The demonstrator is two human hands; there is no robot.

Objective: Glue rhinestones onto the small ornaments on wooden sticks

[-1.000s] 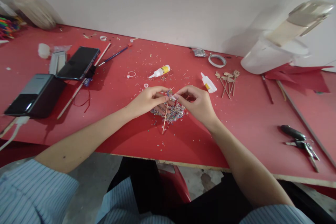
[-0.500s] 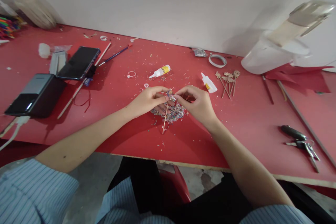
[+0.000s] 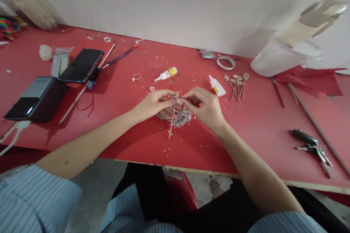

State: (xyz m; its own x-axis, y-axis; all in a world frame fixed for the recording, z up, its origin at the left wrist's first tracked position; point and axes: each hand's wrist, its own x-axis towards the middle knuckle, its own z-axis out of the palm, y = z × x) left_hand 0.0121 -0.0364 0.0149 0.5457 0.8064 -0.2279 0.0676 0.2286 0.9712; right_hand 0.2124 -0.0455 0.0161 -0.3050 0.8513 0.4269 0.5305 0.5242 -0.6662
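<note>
My left hand (image 3: 155, 103) pinches a thin wooden stick (image 3: 172, 122) near its top, where a small ornament (image 3: 176, 96) with bluish bits sits between my fingertips. The stick slants down toward the table's front edge. From the right, my right hand (image 3: 203, 105) is closed in a pinch on a thin dark tool (image 3: 182, 98), its tip at the ornament; its kind is too small to make out. Below both hands lies a pile of shiny silvery, multicoloured chips (image 3: 182, 118), partly hidden by my left fingers.
Two small glue bottles (image 3: 166, 74) lie beyond my hands, with a tape roll (image 3: 226, 63) and several ornament-topped sticks (image 3: 237, 83) to the right. A white pitcher (image 3: 284, 56) and keys (image 3: 314, 149) are farther right. At left are a phone (image 3: 82, 65) and a black power bank (image 3: 37, 98).
Both hands keep almost the same place over the chips, still holding the stick and the dark tool. Only a very slight shift of the view shows.
</note>
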